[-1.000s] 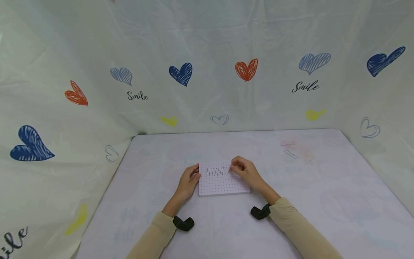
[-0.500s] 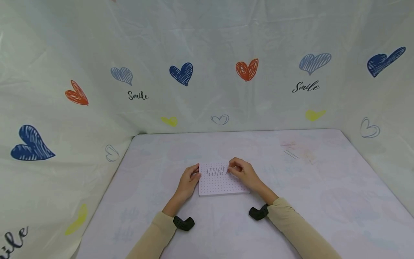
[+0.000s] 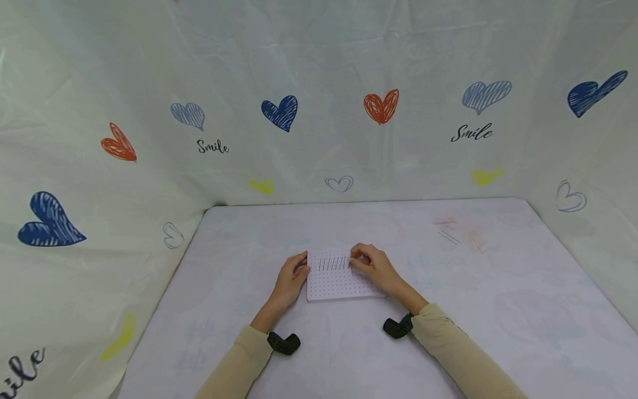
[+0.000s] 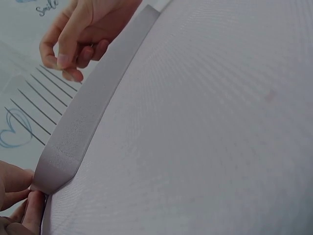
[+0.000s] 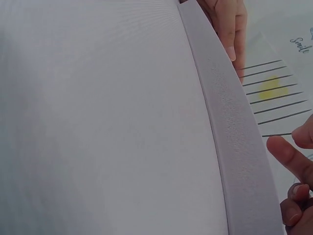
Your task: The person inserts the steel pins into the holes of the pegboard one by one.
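Fingers of right hand (image 3: 376,267) pinched on pin (image 3: 349,262), left hand (image 3: 291,278) gripping pegboard (image 3: 339,284) edge

The only readable word is "Smile", written in black script on the white plastic backdrop sheet (image 3: 319,66) printed with coloured hearts. It stands once beneath the pale blue striped heart (image 3: 187,115) left of centre, once beneath the pale blue striped heart (image 3: 485,94) toward the right, and partly cut off at the lower left corner of the head view. The wrist views catch fragments of the same word.
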Demonstrator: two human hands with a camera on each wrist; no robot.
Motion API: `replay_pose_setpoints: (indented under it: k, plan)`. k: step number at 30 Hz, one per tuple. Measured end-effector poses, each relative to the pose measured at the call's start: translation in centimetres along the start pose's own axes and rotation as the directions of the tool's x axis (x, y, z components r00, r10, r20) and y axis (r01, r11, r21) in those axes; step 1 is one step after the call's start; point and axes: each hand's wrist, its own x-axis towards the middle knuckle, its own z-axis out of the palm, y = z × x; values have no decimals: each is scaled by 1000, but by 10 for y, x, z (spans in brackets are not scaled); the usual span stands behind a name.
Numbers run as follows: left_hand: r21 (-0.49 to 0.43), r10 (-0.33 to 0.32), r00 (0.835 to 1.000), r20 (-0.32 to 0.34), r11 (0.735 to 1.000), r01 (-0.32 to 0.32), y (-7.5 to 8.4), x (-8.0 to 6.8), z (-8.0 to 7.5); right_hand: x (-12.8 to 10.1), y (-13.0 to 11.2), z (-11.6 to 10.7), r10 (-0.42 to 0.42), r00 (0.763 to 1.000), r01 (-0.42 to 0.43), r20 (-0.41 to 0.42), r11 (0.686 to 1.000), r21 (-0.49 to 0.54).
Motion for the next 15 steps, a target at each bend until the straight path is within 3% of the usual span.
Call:
replay_pose_setpoints:
  k: [7, 15]
  plan:
    - [-9, -1, 1000, 4, 1000, 1, 1, 0, 0, 1, -2, 0, -41, 999, 43, 32, 997, -62]
    - [-14, 0, 1000, 1, 1000, 0, 0, 1, -1, 0, -4, -3, -13, 999, 16, 46, 998, -59]
